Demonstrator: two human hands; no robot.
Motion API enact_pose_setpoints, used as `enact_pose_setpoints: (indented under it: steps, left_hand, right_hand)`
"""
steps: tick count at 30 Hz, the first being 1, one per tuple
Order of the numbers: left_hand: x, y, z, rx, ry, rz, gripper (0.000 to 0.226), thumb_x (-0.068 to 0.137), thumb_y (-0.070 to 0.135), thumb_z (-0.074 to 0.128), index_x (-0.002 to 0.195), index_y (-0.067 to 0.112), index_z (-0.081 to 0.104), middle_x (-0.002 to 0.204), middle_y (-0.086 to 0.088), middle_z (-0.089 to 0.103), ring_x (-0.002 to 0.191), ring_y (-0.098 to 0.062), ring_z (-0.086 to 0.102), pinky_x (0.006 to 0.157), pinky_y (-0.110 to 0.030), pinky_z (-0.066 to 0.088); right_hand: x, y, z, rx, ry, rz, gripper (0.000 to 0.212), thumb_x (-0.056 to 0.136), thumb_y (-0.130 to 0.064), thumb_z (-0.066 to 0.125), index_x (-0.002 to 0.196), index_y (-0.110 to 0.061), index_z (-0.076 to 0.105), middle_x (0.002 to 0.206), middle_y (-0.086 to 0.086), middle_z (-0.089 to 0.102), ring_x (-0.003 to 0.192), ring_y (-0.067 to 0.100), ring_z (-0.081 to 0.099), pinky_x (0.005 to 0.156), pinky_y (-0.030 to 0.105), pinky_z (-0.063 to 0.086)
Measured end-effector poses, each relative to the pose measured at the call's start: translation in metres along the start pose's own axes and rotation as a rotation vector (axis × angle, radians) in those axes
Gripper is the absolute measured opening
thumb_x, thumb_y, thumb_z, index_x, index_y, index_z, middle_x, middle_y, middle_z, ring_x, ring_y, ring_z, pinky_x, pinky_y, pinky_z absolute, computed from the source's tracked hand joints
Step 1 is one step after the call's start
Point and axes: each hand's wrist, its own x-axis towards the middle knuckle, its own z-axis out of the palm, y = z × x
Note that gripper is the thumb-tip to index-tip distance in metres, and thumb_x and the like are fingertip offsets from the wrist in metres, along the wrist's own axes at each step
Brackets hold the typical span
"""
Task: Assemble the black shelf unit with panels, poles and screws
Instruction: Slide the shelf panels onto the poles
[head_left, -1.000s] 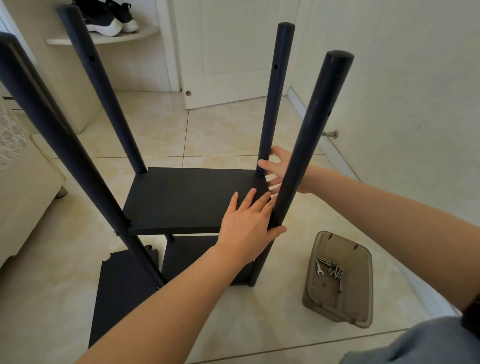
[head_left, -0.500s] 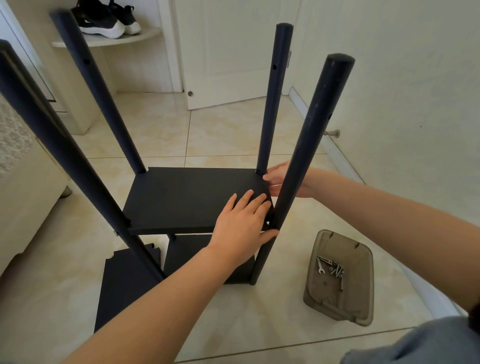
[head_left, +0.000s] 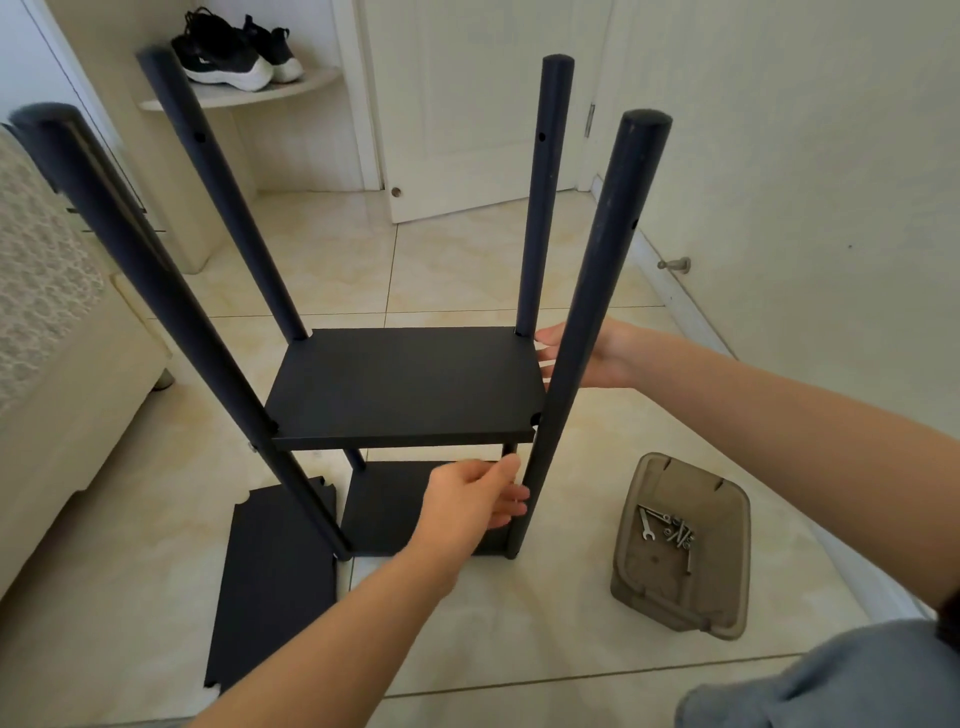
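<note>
Matte black shelf unit (head_left: 405, 384): two flat panels, four round drilled poles, upright on glossy tiled floor (head_left: 467, 260); loose black panel (head_left: 270, 597) flat beside; smoky plastic bin (head_left: 727, 613) of metal screws (head_left: 675, 535) right; near-right pole (head_left: 597, 312) screens right hand (head_left: 602, 356), fingers (head_left: 546, 344) straight, spread, at upper panel (head_left: 363, 410) edge; left hand (head_left: 465, 501), earlier flat atop panel, now beneath, fingers (head_left: 511, 506) half-curled against pole, grip unclear.

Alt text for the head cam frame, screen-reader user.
A person's two hands work on a half-built black shelf unit on a tiled floor: the left hand reaches toward the front right pole below the upper panel, the right hand lies at that panel's right edge. A spare panel lies flat at left; a plastic bin with screws sits at right.
</note>
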Motion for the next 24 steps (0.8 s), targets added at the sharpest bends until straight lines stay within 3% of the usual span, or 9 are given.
enact_pose_setpoints:
  steps: [2, 4, 8, 11, 14, 18, 21, 24]
  left_hand:
    - [0.005, 0.0, 0.001, -0.308, -0.087, -0.128, 0.02, 0.095, 0.034, 0.065, 0.105, 0.016, 0.066, 0.105, -0.001, 0.076, 0.1, -0.015, 0.073, 0.095, -0.033, 0.056]
    - [0.012, 0.001, 0.004, -0.524, -0.107, -0.144, 0.018, 0.094, 0.031, 0.066, 0.108, 0.019, 0.062, 0.119, -0.003, 0.069, 0.115, -0.02, 0.065, 0.105, -0.038, 0.049]
    - [0.026, 0.013, 0.011, -0.789, -0.026, -0.156, 0.035, 0.09, 0.021, 0.071, 0.123, 0.011, 0.062, 0.115, -0.006, 0.073, 0.106, -0.019, 0.067, 0.107, -0.04, 0.046]
    - [0.033, 0.014, 0.014, -0.857, -0.011, -0.163, 0.037, 0.091, 0.016, 0.07, 0.126, 0.008, 0.061, 0.115, -0.009, 0.074, 0.111, -0.022, 0.067, 0.107, -0.039, 0.045]
    - [0.037, 0.012, 0.017, -0.889, -0.014, -0.152, 0.031, 0.093, 0.015, 0.066, 0.123, 0.007, 0.063, 0.113, -0.011, 0.074, 0.112, -0.024, 0.068, 0.105, -0.038, 0.046]
    - [0.04, 0.008, 0.018, -0.888, -0.021, -0.131, 0.019, 0.094, 0.012, 0.066, 0.112, 0.008, 0.066, 0.102, -0.01, 0.077, 0.107, -0.026, 0.07, 0.104, -0.041, 0.049]
    - [0.04, 0.004, 0.017, -0.846, -0.051, -0.1, 0.017, 0.094, 0.011, 0.065, 0.11, 0.009, 0.066, 0.102, -0.009, 0.077, 0.108, -0.026, 0.07, 0.103, -0.04, 0.049]
    - [0.04, 0.002, 0.017, -0.81, -0.073, -0.072, 0.026, 0.094, 0.012, 0.065, 0.119, 0.009, 0.064, 0.113, -0.01, 0.074, 0.113, -0.026, 0.067, 0.106, -0.041, 0.046]
  right_hand:
    - [-0.003, 0.001, 0.0, 0.029, -0.017, -0.011, 0.032, 0.108, -0.023, 0.032, 0.127, -0.007, 0.053, 0.124, 0.014, 0.058, 0.102, 0.03, 0.06, 0.066, 0.041, 0.054]
    - [-0.005, 0.003, -0.001, 0.036, -0.038, -0.026, 0.034, 0.108, -0.027, 0.028, 0.124, -0.009, 0.051, 0.119, 0.013, 0.059, 0.097, 0.029, 0.061, 0.066, 0.041, 0.054]
    - [-0.001, 0.008, -0.003, 0.057, -0.052, -0.051, 0.039, 0.108, -0.03, 0.026, 0.132, -0.009, 0.049, 0.127, 0.014, 0.058, 0.108, 0.031, 0.061, 0.071, 0.041, 0.056]
    - [0.0, 0.011, -0.007, 0.013, -0.044, -0.119, 0.034, 0.107, -0.023, 0.035, 0.131, -0.007, 0.052, 0.133, 0.014, 0.056, 0.115, 0.033, 0.059, 0.076, 0.039, 0.057]
    - [-0.001, 0.013, -0.019, -0.088, -0.002, -0.183, 0.019, 0.101, -0.004, 0.045, 0.111, -0.006, 0.061, 0.129, 0.015, 0.058, 0.104, 0.03, 0.064, 0.069, 0.036, 0.061]
    - [-0.017, 0.019, -0.034, -0.483, 0.034, -0.223, 0.031, 0.096, 0.005, 0.053, 0.122, -0.01, 0.06, 0.123, 0.01, 0.062, 0.105, 0.024, 0.066, 0.084, 0.037, 0.06]
    - [-0.044, 0.021, -0.034, -0.726, -0.101, -0.296, 0.033, 0.09, 0.005, 0.061, 0.113, -0.019, 0.065, 0.114, 0.0, 0.067, 0.101, 0.015, 0.068, 0.074, 0.023, 0.059]
    - [-0.067, 0.024, -0.03, -0.875, -0.167, -0.385, 0.031, 0.088, -0.006, 0.067, 0.106, -0.03, 0.062, 0.108, -0.013, 0.065, 0.098, 0.006, 0.065, 0.064, 0.012, 0.054]
